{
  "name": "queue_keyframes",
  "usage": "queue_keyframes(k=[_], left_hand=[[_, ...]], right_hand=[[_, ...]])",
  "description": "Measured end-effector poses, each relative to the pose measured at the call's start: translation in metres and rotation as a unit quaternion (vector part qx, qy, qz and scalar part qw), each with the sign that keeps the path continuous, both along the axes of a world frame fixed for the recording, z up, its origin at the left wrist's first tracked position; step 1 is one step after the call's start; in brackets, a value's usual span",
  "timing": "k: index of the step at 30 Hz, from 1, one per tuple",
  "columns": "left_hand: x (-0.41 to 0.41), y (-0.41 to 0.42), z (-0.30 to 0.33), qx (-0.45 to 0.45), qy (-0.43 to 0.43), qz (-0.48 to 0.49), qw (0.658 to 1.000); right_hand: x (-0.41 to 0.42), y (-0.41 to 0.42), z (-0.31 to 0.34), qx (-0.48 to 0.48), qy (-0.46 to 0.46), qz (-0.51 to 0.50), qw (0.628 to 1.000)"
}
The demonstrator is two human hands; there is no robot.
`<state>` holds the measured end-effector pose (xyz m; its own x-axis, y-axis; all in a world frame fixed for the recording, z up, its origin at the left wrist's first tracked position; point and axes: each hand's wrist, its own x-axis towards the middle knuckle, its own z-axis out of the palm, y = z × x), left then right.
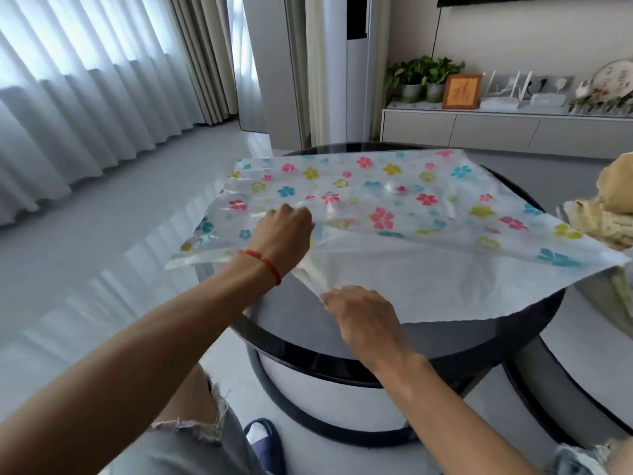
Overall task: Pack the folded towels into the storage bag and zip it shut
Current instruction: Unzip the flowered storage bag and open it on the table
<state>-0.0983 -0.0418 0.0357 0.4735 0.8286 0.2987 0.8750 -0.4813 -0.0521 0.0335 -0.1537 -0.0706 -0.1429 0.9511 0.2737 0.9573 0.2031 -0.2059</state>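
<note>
Evidently the storage bag (394, 207) is thin, slippery film; left hand (286, 231) and right hand (359, 310) pinch its mouth edges.

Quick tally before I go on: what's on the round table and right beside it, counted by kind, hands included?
Storage bag, flowered, flat on the round table: 1
Towel pile at the right edge, partly cut off, towels not countable: 1
Hands gripping the bag's near edge, left hand and right hand: 2
Total: 4
</note>
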Motion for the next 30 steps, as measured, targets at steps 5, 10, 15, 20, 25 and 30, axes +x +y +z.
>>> queue_keyframes(k=[5,10,15,20,25,30], left_hand=[[0.006,0.028,0.046,0.014,-0.027,0.008,1.000],[0.010,0.025,0.055,-0.129,-0.084,-0.031,0.988],[-0.015,-0.002,0.018,-0.095,-0.015,-0.008,0.995],[-0.034,0.005,0.004,0.002,0.090,0.006,0.996],[-0.041,0.032,0.026,-0.005,-0.021,0.039,0.999],[-0.044,0.039,0.031,-0.102,-0.115,0.016,0.988]], right_hand=[[-0.001,-0.019,0.002,-0.005,-0.018,-0.006,1.000],[-0.033,0.012,0.041,0.052,0.098,-0.073,0.991],[-0.036,0.027,0.048,0.107,0.052,-0.084,0.989],[-0.034,0.018,0.027,0.058,0.040,-0.022,0.997],[-0.033,-0.025,0.001,0.009,-0.010,0.038,0.999],[-0.047,-0.006,0.031,0.036,0.062,-0.043,0.996]])
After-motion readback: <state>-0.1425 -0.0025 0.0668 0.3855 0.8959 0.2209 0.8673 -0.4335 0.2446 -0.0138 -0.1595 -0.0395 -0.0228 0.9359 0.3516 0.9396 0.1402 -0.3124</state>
